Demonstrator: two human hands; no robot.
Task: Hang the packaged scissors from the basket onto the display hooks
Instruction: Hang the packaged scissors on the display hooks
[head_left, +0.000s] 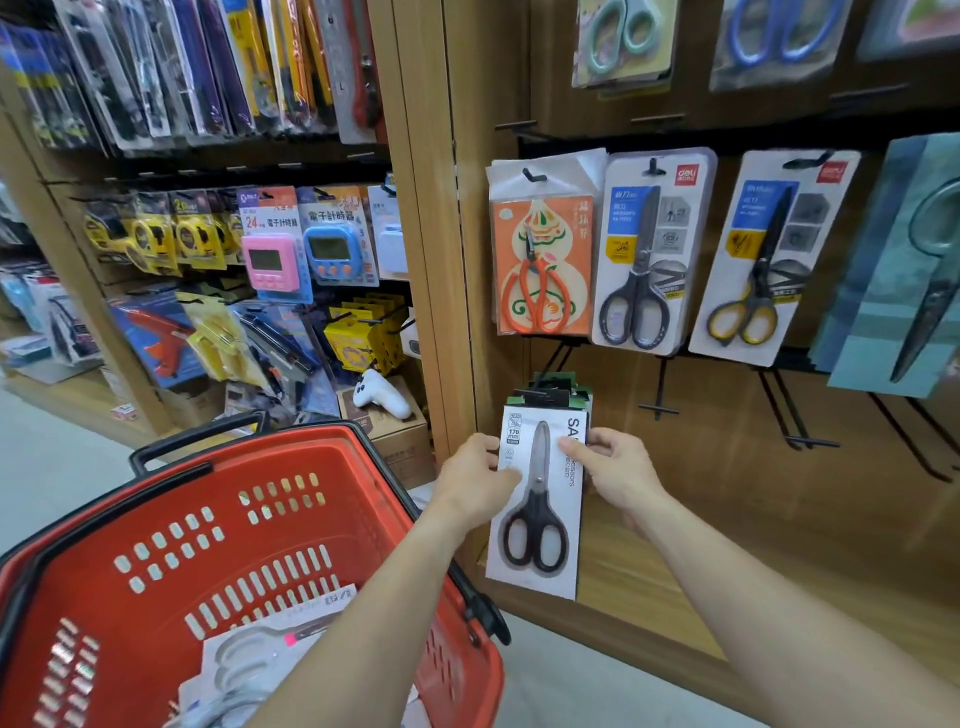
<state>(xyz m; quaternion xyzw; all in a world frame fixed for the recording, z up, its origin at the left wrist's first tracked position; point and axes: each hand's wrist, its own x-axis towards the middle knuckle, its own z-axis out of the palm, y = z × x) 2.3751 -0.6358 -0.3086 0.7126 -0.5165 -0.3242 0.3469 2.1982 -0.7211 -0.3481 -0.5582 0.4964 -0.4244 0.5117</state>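
A white card pack of black-handled scissors (540, 519) is upright against the lower wooden display panel. My left hand (475, 480) pinches its left edge and my right hand (615, 475) grips its right edge. The pack's top sits at a black hook (545, 397) that carries green-backed packs behind it. The red basket (171, 525) stands at lower left, with white scissor packs (260, 654) lying in its bottom.
Above hang an orange scissors pack (543, 265), a grey-handled pack (644, 254) and a yellow-handled pack (761, 260). Bare black hooks (660, 400) (800, 431) jut out to the right. Left shelves hold timers and tape measures. A cardboard box (400, 431) sits behind the basket.
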